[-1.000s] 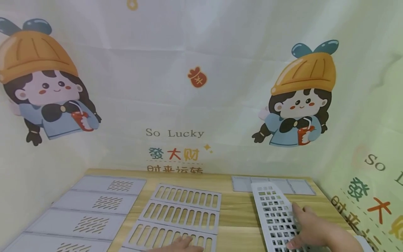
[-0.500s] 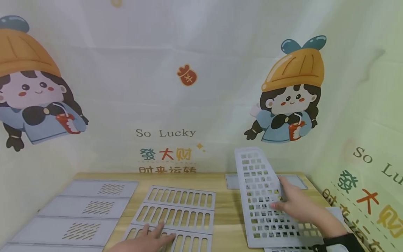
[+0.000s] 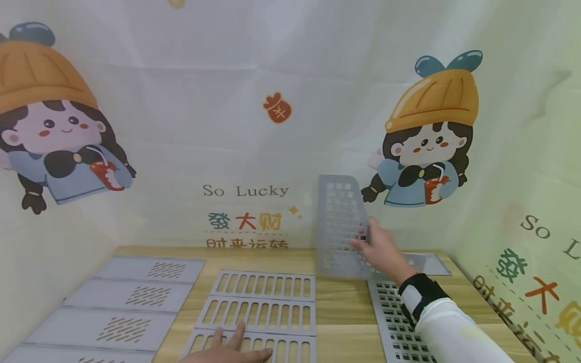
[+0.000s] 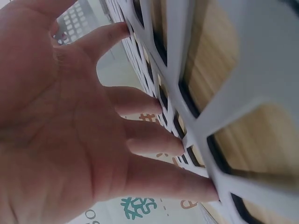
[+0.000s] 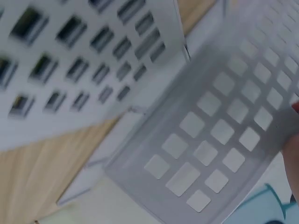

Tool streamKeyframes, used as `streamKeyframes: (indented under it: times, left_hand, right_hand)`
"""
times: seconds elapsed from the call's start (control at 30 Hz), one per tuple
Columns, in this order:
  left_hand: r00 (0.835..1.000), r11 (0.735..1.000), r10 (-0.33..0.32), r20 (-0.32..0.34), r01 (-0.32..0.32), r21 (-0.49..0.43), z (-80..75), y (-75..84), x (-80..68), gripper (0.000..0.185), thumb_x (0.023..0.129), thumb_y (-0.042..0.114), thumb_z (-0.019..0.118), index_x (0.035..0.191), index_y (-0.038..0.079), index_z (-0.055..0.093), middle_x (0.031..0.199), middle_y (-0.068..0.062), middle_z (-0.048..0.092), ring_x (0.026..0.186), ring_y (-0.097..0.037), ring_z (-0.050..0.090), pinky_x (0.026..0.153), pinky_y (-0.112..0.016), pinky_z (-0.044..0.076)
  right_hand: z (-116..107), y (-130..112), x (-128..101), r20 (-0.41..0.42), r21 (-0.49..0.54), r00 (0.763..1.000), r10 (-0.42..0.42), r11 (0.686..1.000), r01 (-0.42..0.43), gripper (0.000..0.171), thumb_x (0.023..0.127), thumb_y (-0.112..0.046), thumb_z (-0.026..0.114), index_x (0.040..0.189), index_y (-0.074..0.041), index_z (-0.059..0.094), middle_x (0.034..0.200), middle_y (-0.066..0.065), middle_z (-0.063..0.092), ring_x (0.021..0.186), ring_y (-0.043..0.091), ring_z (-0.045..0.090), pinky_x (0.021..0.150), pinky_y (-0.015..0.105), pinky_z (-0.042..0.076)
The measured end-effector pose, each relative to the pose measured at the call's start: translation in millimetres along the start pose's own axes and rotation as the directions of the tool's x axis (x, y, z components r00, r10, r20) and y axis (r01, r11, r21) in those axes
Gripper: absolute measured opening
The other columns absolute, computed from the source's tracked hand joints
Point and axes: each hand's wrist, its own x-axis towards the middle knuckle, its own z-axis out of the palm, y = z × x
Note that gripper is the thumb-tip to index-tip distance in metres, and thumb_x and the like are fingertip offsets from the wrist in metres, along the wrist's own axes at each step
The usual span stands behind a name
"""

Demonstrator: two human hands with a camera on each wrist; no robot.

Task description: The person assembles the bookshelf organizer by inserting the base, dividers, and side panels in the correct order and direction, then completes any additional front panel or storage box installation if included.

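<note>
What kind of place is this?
Probably a makeshift home work corner: a wooden table walled by cartoon-printed cloth, with grey perforated plastic panels laid out in rows for sorting or assembly.

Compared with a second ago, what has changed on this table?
The right hand has lifted the grid panel off the table and swung it up and leftward; it now stands nearly upright, gripped at its edge. Another grid panel lies uncovered beneath. The left hand stays flat on the slotted panel; the louvred panels are unmoved.
</note>
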Motion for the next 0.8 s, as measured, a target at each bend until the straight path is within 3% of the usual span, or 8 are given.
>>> streamKeyframes:
  times: [0.1,0.37,0.57,0.7,0.8]
  left_hand:
    - [1.000,1.000,-0.012,0.008,0.012,-0.002,0.0,2.1,2.0,0.055,0.092,0.066,0.070,0.145,0.053,0.060,0.172,-0.025,0.031,0.148,-0.074,0.025,0.095,-0.093,0.036]
    - [0.997,0.994,-0.077,0.002,0.076,0.079,5.9,5.5,6.5,0.060,0.090,0.072,0.068,0.147,0.056,0.056,0.173,-0.019,0.033,0.149,-0.067,0.032,0.085,-0.092,0.043]
    - [0.992,0.988,-0.116,-0.045,0.120,0.101,10.5,4.4,6.3,0.071,0.087,0.081,0.064,0.151,0.057,0.050,0.171,-0.016,0.038,0.148,-0.067,0.036,0.084,-0.093,0.041]
    - [0.988,0.987,-0.142,-0.061,0.147,0.071,13.1,6.2,7.8,0.070,0.083,0.086,0.063,0.147,0.064,0.050,0.172,-0.016,0.037,0.151,-0.067,0.031,0.086,-0.096,0.036]
    - [0.991,0.992,-0.123,-0.058,0.125,0.033,14.9,5.9,6.9,0.062,0.082,0.085,0.065,0.141,0.068,0.054,0.173,-0.021,0.033,0.150,-0.071,0.026,0.085,-0.098,0.033]
  right_hand:
    - [6.5,0.8,4.4,-0.022,0.005,1.000,-0.005,1.000,0.005,0.030,0.107,-0.018,0.066,0.115,-0.004,0.042,0.096,0.011,0.051,0.088,0.026,0.052,0.075,0.038,0.043]
    - [13.6,1.1,5.2,-0.019,-0.013,1.000,0.003,1.000,-0.004,0.028,0.106,-0.015,0.067,0.116,-0.004,0.043,0.100,0.013,0.057,0.092,0.026,0.057,0.078,0.039,0.046]
    - [20.3,-0.4,5.4,-0.019,-0.012,1.000,0.004,1.000,-0.004,0.028,0.105,-0.015,0.068,0.113,-0.004,0.044,0.094,0.010,0.054,0.087,0.025,0.054,0.074,0.037,0.044]
    - [23.9,-0.7,6.8,-0.021,-0.015,1.000,-0.016,1.000,0.016,0.029,0.104,-0.015,0.069,0.114,-0.004,0.044,0.095,0.010,0.054,0.088,0.026,0.054,0.076,0.038,0.044]
    - [26.4,0.6,6.1,-0.023,-0.014,1.000,-0.018,1.000,0.018,0.030,0.104,-0.014,0.069,0.115,-0.004,0.044,0.096,0.010,0.054,0.090,0.025,0.055,0.077,0.038,0.044]
